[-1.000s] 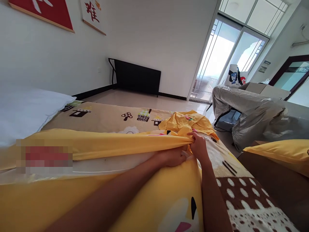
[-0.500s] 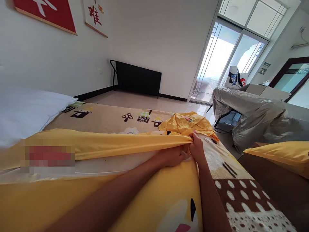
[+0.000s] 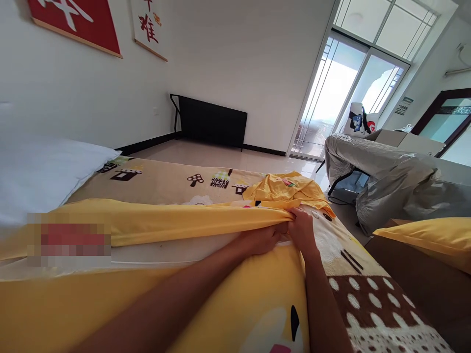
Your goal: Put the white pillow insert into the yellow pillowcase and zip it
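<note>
A yellow fabric cover stretches across the bed, its long opening showing a white inner piece. Below the opening, the cover's lower part bulges and bears a white and black print. My left hand is closed around the cover's edge at the right end of the opening, with its fingertips partly hidden. Right beside it, my right hand pinches the upper edge of the same cover. The two hands are almost touching. A crumpled yellow cloth lies just beyond them on the patterned blanket.
At the left is a white pillow. A yellow pillow rests on a brown surface at the right. Behind it stands furniture under grey plastic sheeting. A black folded panel leans against the far wall.
My right hand has shifted slightly at the cover's edge, its fingers tucked lower against the fabric. Both hands keep their hold. The view has tilted very slightly.
</note>
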